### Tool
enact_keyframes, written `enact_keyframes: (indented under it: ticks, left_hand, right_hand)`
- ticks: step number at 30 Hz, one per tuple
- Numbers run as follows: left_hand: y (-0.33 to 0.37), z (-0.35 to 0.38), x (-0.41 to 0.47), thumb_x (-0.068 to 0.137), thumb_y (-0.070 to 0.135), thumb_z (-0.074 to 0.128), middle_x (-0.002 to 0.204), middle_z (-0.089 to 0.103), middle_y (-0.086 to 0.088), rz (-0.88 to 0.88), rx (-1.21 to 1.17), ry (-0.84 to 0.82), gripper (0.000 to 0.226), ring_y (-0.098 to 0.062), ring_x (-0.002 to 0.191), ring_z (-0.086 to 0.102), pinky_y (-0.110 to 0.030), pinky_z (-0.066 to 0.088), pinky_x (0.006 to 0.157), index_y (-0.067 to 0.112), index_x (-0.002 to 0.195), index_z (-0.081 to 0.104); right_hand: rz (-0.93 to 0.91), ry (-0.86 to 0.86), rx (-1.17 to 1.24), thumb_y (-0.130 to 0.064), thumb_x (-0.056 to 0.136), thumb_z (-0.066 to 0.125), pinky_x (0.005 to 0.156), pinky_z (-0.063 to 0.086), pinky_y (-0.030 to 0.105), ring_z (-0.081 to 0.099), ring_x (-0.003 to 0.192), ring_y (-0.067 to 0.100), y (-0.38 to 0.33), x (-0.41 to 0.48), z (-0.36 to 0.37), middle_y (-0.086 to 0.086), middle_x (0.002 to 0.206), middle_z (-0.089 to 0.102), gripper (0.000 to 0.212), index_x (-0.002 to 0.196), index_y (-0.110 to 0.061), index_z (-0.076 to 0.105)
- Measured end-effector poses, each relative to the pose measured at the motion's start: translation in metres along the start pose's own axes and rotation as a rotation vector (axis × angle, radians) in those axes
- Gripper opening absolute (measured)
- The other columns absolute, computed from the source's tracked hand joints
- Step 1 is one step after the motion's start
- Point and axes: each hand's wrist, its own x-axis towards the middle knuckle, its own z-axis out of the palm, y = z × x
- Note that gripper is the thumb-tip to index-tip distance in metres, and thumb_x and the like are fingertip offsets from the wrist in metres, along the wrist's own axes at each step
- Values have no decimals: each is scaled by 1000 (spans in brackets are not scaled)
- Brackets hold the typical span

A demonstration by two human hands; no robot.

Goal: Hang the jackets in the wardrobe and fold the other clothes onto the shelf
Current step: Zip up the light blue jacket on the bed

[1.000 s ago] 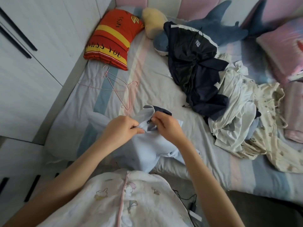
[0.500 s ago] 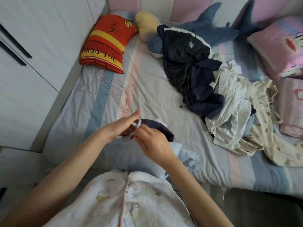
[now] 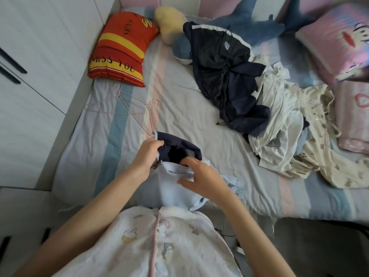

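Striped bed [image 3: 199, 108] beside white wardrobe [image 3: 30, 96].

The light blue jacket [image 3: 173, 184] between the left hand [image 3: 148, 154] and the right hand [image 3: 201, 176] is dark blue inside its collar. The bed sheet [image 3: 179, 108] under both hands has wide stripes of pale blue, pink and white. Just past the left hand lie thin pink hangers [image 3: 137, 108]. Farther off that way is a red pillow [image 3: 121, 48] with yellow stripes (and black letters). Past the right hand are a dark blue jacket [image 3: 225, 76] with white stripes, a blue shark toy [image 3: 245, 27] and white clothes [image 3: 279, 120].
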Motion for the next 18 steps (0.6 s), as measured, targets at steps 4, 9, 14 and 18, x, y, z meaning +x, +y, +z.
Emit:
enact_keyframes:
  ticks: [4,9,14,18]
  left_hand:
    - [23,-10,5,96,8,45,50,61,5,20,-337,70,25,-7,46,58,-20,43,50,13,72,54]
    - [93,-6,13,96,14,47,58,65,3,120,-541,-23,21,-11,56,63,-20,47,55,15,77,56]
    - [182,9,-16,91,12,49,72,69,1,448,-618,-289,16,-13,69,66,-23,53,65,14,82,61]
    - [189,19,-42,82,16,50,93,73,-5,559,-603,-543,25,-17,88,69,-26,55,75,13,97,70]
  right_hand:
    - [256,-198,-63,-28,90,60,64,35,28,58,89,26,44,2,2,-2,90,59,5,90,-23,60]
    - [274,295,26,-15,85,65,55,36,35,49,65,21,45,39,-44,-8,75,42,35,64,-23,38]
    - [180,665,198,-26,83,54,57,40,29,53,64,10,7,57,-145,-12,70,58,14,75,-23,65]
    - [381,518,392,-63,94,28,59,41,27,54,57,11,-24,57,-199,-4,53,55,61,82,-21,71]
